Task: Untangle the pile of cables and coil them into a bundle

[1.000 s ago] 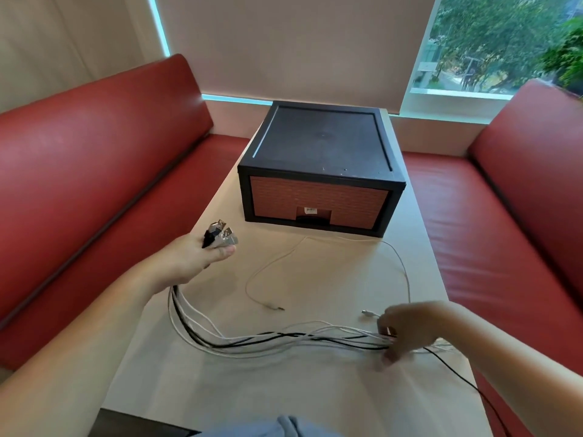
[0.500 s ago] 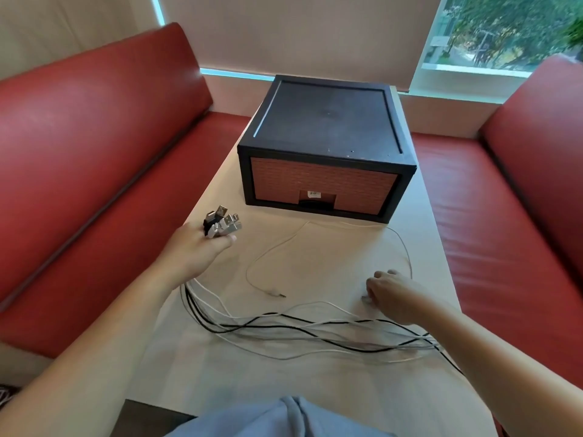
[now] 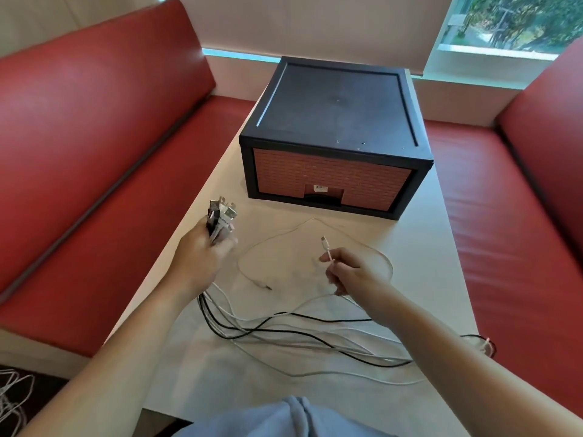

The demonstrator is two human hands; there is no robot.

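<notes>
Left hand [image 3: 202,260] grips gathered plugs [image 3: 222,216], right hand [image 3: 353,272] pinches a white connector [image 3: 325,247] — cables [image 3: 299,335] look light and limp, best held near the plugs.

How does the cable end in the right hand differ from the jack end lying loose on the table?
The white plug end is pinched in the right hand and held above the table; the jack end lies flat on it, untouched. The plug end has a blocky white housing; the jack end is a slim pin. Both finish thin white cables.
</notes>
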